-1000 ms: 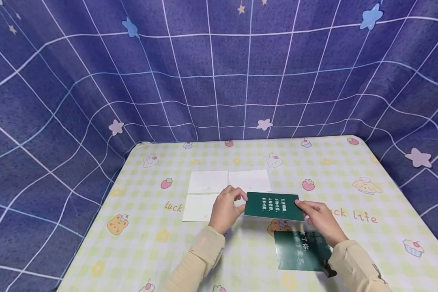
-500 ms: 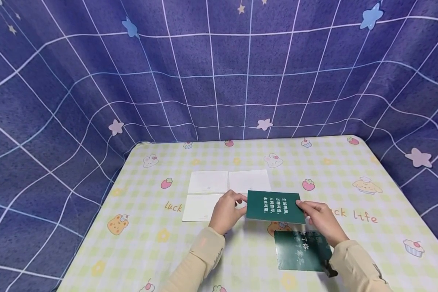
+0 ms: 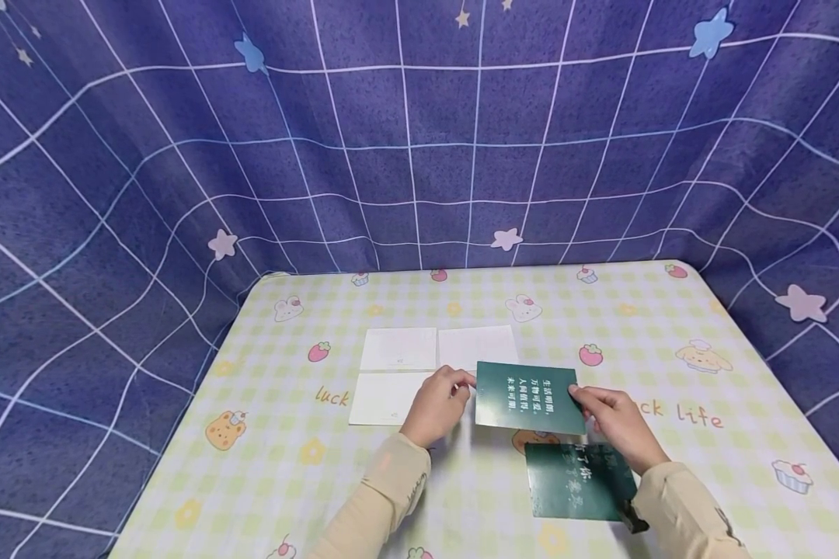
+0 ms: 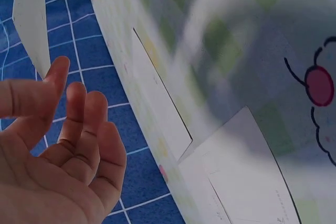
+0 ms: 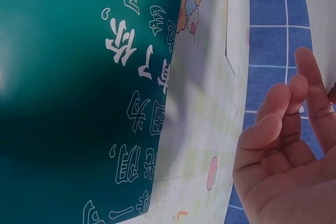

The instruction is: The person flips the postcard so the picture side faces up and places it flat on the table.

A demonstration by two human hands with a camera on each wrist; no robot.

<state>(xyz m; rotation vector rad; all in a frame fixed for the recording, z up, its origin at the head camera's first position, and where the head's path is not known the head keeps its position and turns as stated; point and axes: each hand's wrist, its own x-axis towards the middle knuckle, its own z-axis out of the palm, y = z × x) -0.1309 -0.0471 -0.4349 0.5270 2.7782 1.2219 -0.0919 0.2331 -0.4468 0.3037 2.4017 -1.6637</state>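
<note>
Raised green card pinched by right hand, left hand half-curled at its left edge, hold unclear, lower card partly covered by sleeve, table cut off along near edge

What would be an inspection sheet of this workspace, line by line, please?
Surface: checked tablecloth, cartoon prints.
Job's things: raised green card; second green card, lying on the cloth; three white cards, lying flat.
Clutter: one small dark item, unclear.
Hands: right hand pinches the raised green card; left hand is at its left edge, grip unclear.
Cables: nothing seen.
Surroundings: blue curtain with grid lines, stars.
</note>
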